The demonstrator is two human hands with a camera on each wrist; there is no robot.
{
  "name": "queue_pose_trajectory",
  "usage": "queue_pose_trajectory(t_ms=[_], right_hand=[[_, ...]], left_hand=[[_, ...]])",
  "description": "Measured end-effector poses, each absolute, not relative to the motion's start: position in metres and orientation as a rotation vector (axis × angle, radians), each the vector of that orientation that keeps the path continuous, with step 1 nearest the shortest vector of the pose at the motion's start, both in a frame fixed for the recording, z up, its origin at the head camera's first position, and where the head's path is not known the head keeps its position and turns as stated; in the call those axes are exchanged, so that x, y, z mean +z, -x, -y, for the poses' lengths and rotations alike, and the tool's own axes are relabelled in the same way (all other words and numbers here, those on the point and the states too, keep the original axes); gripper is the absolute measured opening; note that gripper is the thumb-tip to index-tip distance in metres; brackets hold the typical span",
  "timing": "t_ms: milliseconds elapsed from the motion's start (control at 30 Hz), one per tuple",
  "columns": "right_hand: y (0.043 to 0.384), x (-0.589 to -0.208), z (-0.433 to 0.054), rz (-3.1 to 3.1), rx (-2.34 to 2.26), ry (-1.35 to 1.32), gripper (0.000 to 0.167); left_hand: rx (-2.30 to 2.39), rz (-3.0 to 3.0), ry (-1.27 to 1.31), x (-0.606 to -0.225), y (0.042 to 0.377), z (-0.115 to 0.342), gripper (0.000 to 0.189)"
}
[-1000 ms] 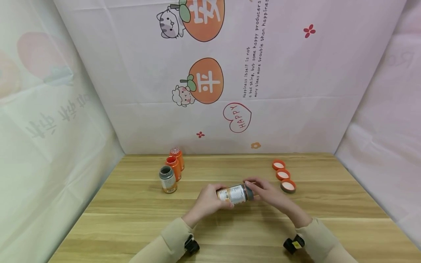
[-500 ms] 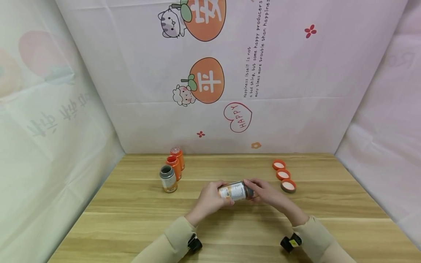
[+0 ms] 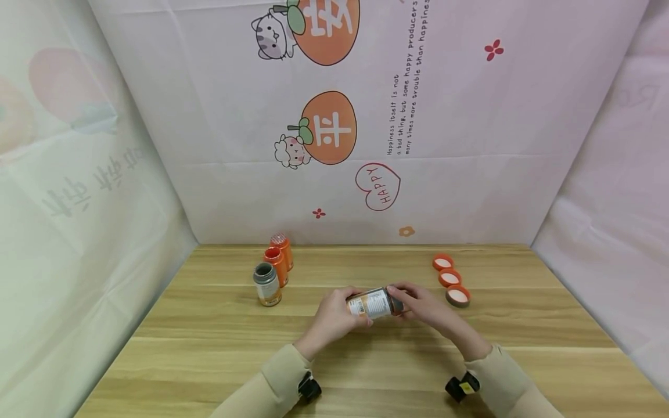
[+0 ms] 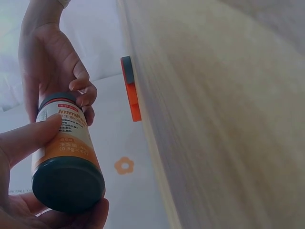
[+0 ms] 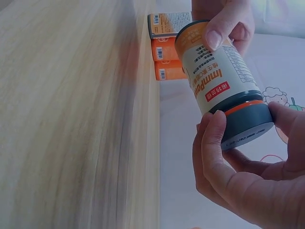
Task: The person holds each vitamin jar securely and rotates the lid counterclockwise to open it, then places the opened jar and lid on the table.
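Observation:
A dark grey supplement bottle [image 3: 375,304] with an orange and white label lies tilted sideways between both hands, held up over the table. My left hand [image 3: 333,316] grips its body near the base, with the thumb across the label in the left wrist view. The fingers and thumb of my right hand [image 3: 425,306] curl round its dark cap [image 5: 248,125]. An orange ring shows between cap and bottle neck in the right wrist view.
At the back left of the wooden table [image 3: 219,348] stand an uncapped grey bottle [image 3: 268,285] and two orange bottles [image 3: 277,265] in a row. Three upturned caps [image 3: 450,277] lie in a line at the back right. White printed cloth [image 3: 460,191] encloses the table.
Both hands and the bottle have moved slightly away from me and to the right since a second ago. The right fingers have shifted round the cap. Over the last half second little differs.

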State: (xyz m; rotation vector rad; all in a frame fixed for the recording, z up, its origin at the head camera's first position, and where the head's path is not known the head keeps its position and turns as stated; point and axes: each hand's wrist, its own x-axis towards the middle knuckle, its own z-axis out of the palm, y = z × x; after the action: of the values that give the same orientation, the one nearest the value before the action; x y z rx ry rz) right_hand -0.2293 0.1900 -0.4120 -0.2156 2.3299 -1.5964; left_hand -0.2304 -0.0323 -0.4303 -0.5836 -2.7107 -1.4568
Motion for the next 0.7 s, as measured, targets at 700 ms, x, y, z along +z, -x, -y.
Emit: queue_pose_trajectory(t_ms=[700], right_hand=[[0.226, -0.41, -0.202, -2.359, -1.57, 0.525, 0.049]], left_hand=[[-1.529, 2.722, 0.636, -0.429, 0.231, 0.038, 0.053]])
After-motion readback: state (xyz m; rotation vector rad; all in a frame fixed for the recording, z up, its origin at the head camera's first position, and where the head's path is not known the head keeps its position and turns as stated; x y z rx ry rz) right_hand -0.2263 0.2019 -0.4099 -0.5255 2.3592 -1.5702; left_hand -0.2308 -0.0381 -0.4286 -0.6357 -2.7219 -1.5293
